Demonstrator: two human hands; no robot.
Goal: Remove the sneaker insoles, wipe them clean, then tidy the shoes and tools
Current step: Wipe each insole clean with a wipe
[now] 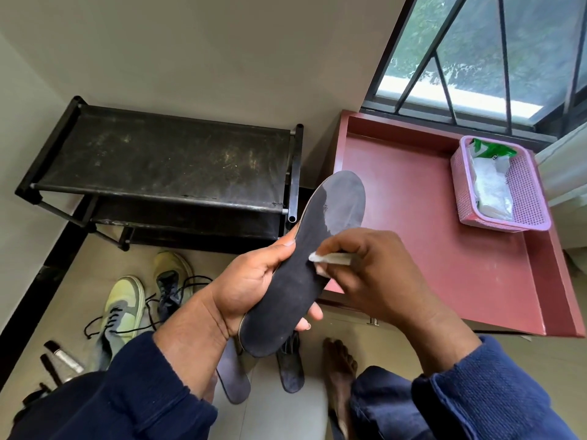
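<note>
My left hand (251, 284) grips a dark insole (305, 268) by its lower half, holding it up at the centre of the view with its toe end pointing up and right. My right hand (378, 281) pinches a folded white wipe (330, 259) and presses it against the insole's middle. The toe end looks greyer and smeared. Two yellow-green sneakers (122, 309) (173, 277) with loose black laces lie on the floor at lower left. Two more insoles (233, 373) (290, 366) lie on the floor below my hands.
A black shoe rack (165, 166) stands against the wall at left. A red tray-top table (428, 249) at right carries a pink basket (527, 198) with a wipes pack. A small bottle (65, 357) lies at lower left. A bare foot (340, 373) rests on the floor.
</note>
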